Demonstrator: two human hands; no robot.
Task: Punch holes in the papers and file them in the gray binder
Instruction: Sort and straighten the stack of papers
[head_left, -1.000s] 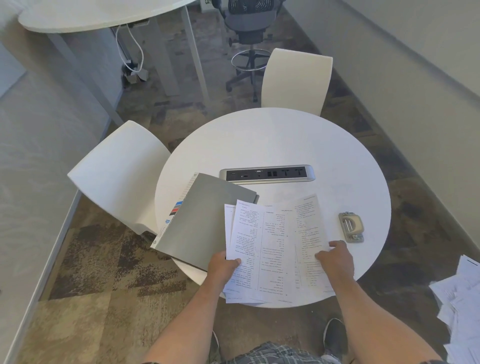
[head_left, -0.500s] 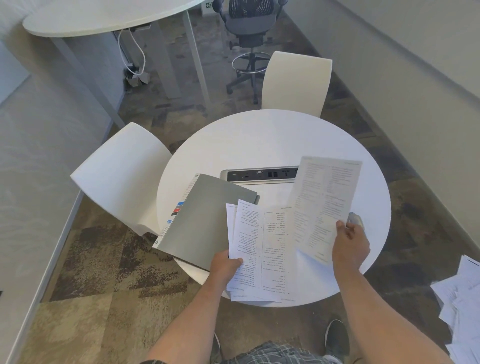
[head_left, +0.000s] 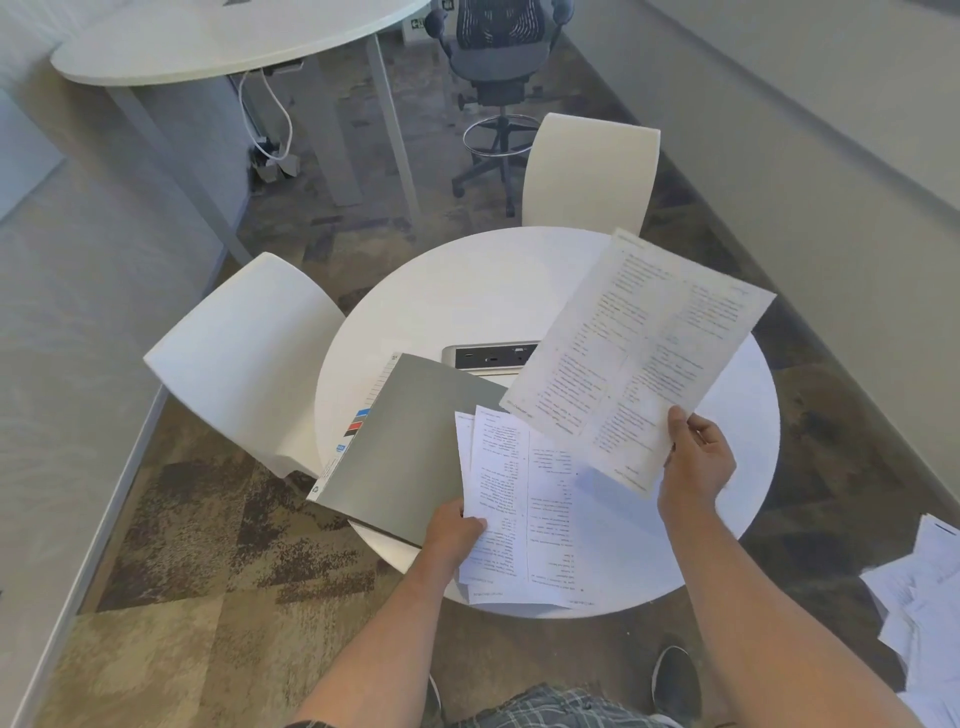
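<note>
A round white table (head_left: 467, 291) is sitting in the middle with a power strip (head_left: 488, 356) sunk into its top. Two white chairs (head_left: 244, 358) are standing around it, one left and one (head_left: 589, 171) at the far side. A dark mesh office chair (head_left: 493, 57) is sitting further back, next to a bigger white table (head_left: 218, 41) with a cable (head_left: 275, 119) hanging under it. Patchy brown carpet (head_left: 208, 545) is covering the floor, and plain walls (head_left: 831, 130) are running along both sides.
</note>
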